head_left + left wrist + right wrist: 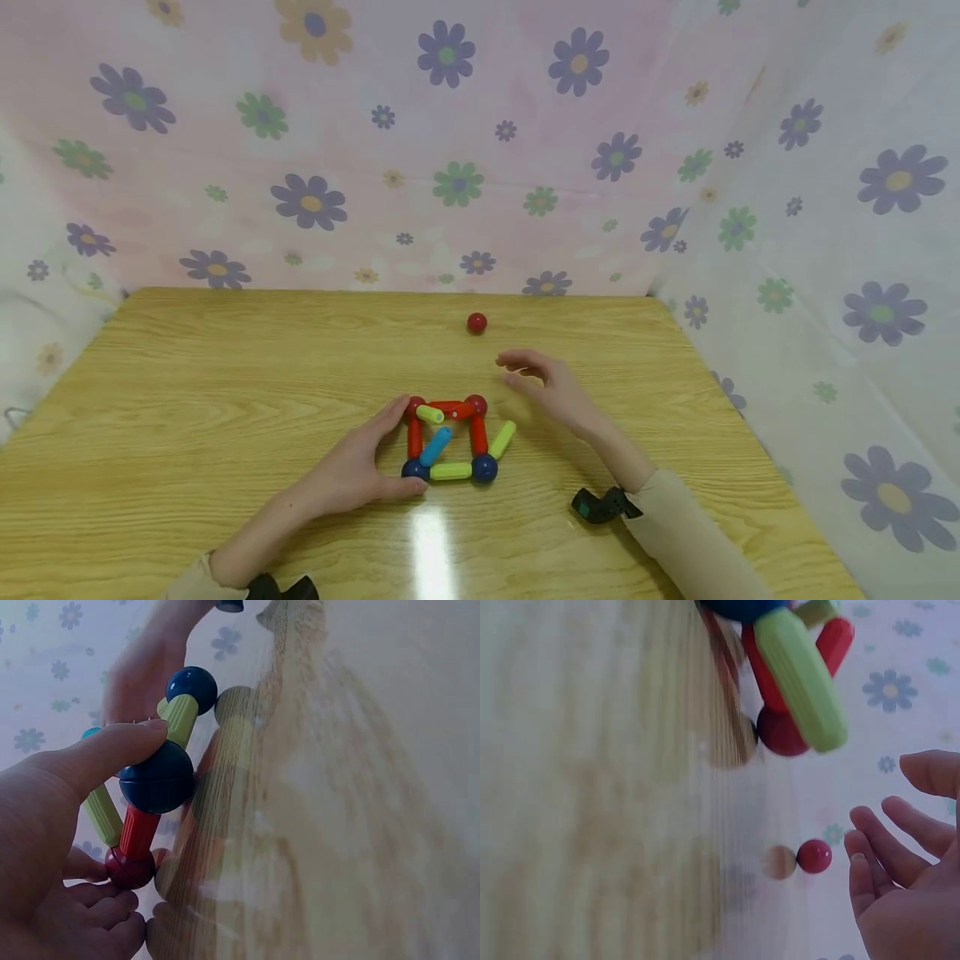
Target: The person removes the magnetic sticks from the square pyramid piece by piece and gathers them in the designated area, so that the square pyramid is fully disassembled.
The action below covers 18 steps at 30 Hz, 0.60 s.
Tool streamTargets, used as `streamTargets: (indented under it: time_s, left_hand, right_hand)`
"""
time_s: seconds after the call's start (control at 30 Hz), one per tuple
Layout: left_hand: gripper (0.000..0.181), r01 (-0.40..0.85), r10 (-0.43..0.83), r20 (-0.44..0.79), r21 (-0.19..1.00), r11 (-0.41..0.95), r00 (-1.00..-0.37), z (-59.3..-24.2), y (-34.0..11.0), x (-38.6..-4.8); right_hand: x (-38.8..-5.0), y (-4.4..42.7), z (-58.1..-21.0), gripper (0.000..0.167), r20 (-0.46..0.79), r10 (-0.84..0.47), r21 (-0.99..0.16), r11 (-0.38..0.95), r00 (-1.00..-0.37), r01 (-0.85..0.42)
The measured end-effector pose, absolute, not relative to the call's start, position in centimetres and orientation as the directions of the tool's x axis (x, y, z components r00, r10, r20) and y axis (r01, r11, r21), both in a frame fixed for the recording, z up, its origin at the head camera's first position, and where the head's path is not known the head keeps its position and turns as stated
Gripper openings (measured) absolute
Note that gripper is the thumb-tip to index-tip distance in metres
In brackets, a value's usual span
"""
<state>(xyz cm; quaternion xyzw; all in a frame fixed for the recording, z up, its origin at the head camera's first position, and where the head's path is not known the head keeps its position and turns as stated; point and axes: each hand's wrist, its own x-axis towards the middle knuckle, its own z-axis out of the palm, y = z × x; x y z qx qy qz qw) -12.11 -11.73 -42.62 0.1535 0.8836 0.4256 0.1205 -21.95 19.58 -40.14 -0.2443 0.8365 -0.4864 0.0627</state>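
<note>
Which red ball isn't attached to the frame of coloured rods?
The glossy red ball alone toward the far edge of the wood-grain table; the other two red balls form far corners of the frame, joined to red rods.

A ball (477, 323) lies behind the rod-and-ball frame (436, 447).

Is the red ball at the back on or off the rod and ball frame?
Off: the back red ball sits alone on the wooden table, a gap between it and the rod and ball frame.
</note>
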Motion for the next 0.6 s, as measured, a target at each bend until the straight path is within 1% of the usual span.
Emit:
streamTargets:
  time_s: [0.17,0.27,0.47,0.6]
  left_hand:
    - [0.114,0.163,0.374,-0.089,0.791,0.590,-0.923,-42.6,-11.7,-12.1]
    - [0.114,0.163,0.374,-0.089,0.790,0.591,-0.923,-42.6,-11.7,-12.2]
    - [0.114,0.161,0.374,-0.091,0.791,0.590,-0.923,-42.6,-11.7,-12.2]
    - [0.115,0.156,0.372,-0.096,0.790,0.592,-0.923,-42.5,-11.6,-12.1]
  right_hand:
    - [-19.8,19.8,-39.9,0.035,0.097,-0.528,-0.841,0.410,-0.844,-0.353]
    - [-19.1,20.1,-40.0,0.034,0.095,-0.559,-0.840,0.399,-0.823,-0.368]
    - [-18.9,20.7,-40.4,0.034,0.089,-0.626,-0.827,0.386,-0.775,-0.407]
    - [-18.9,20.9,-40.6,0.031,0.031,-0.654,-0.822,0.414,-0.756,-0.391]
